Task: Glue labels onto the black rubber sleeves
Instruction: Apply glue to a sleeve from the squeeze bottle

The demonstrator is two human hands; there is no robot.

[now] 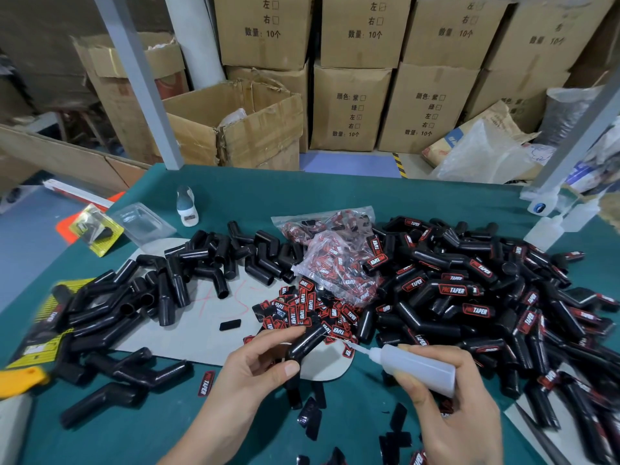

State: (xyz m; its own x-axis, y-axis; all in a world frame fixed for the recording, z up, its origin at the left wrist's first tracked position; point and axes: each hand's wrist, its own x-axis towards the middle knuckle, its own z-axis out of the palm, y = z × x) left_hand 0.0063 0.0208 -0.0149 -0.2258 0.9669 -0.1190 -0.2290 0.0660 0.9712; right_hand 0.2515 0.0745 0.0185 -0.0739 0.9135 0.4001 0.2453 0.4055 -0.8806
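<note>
Between both hands, a glossy black bent rubber sleeve (307, 342)

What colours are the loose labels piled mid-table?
Red and black with white lettering, on the loose labels; head view.

Warehouse packing bench: stacked cartons (352, 105) behind a parts-heaped table (235, 182).

I see a green table (235, 193) as my landmark. Behind its far edge stand stacked cardboard boxes (350, 107), with an open box (235, 125) to their left. On the table's far left lie a clear plastic blister pack (142, 223) and a small white bottle (185, 206). A yellow tool (20, 380) sits at its near-left edge.
</note>
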